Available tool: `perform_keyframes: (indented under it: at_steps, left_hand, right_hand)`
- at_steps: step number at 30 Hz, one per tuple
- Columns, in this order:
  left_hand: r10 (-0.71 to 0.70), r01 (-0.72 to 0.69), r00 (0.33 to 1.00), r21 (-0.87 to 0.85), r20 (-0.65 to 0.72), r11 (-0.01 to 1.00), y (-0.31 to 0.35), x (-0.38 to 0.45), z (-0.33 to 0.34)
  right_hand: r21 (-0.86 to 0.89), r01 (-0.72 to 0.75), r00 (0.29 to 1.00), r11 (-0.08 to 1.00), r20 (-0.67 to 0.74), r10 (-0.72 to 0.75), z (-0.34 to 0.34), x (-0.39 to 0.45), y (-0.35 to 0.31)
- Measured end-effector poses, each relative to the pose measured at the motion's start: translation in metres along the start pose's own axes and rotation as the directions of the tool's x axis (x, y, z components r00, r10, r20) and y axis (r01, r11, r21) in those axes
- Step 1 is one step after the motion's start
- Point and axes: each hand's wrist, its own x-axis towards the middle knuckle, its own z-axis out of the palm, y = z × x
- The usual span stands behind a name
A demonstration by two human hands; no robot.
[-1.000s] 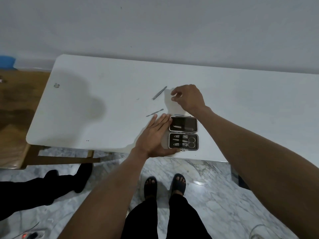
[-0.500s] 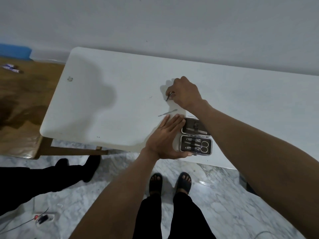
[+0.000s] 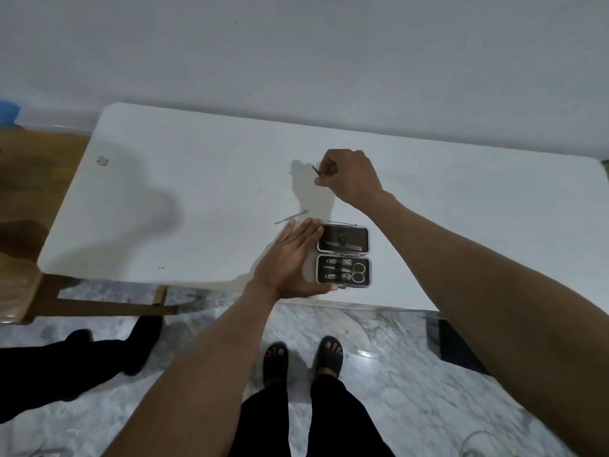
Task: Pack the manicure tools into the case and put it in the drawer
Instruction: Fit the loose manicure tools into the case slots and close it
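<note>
An open manicure case (image 3: 343,255) lies near the front edge of the white table (image 3: 184,179). Its lower half holds small scissors and several metal tools; the upper half holds a file. My left hand (image 3: 290,262) lies flat against the case's left side, fingers spread, thumb at the case's front corner. My right hand (image 3: 349,178) is raised above the table behind the case, pinching a thin metal tool (image 3: 316,169) whose tip sticks out to the left. One more slim metal tool (image 3: 291,217) rests on the table just beyond my left fingertips.
A wall runs behind the table. A wooden surface (image 3: 36,179) adjoins the table's left end. Below the front edge are the marble floor, my sandalled feet (image 3: 303,357), and another person's dark legs (image 3: 75,364) at the left. No drawer is in view.
My right hand has closed on the far metal tool and lifted it off the table. My left hand has stayed against the case. The camera has shifted slightly.
</note>
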Motion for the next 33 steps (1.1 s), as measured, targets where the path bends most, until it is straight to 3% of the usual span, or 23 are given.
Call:
perform_keyframes:
  at_steps: [8,16,23,27,33]
  left_hand:
    - [-0.043,0.041,0.998,0.044,0.049,0.998,0.008,0.001,-0.008]
    - [-0.044,0.042,0.998,0.060,0.034,0.997,0.012,-0.001,-0.011]
    - [-0.059,0.057,0.998,0.068,0.034,0.996,0.012,-0.002,-0.008]
    - [-0.070,0.067,0.996,0.059,0.052,0.996,0.012,-0.003,-0.008]
    - [-0.066,0.064,0.997,0.059,0.043,0.996,0.013,-0.003,-0.009]
  right_hand:
    - [0.259,-0.088,0.996,0.962,0.033,0.082,-0.021,-0.047,0.013]
    - [0.308,-0.200,0.976,0.930,-0.016,0.215,-0.015,-0.094,0.043]
    - [0.244,-0.222,0.969,0.944,-0.051,0.242,-0.011,-0.115,0.071]
    - [0.216,-0.214,0.976,0.953,0.014,0.216,-0.009,-0.119,0.078]
    - [-0.124,-0.070,0.990,0.990,0.110,0.084,-0.013,-0.121,0.082]
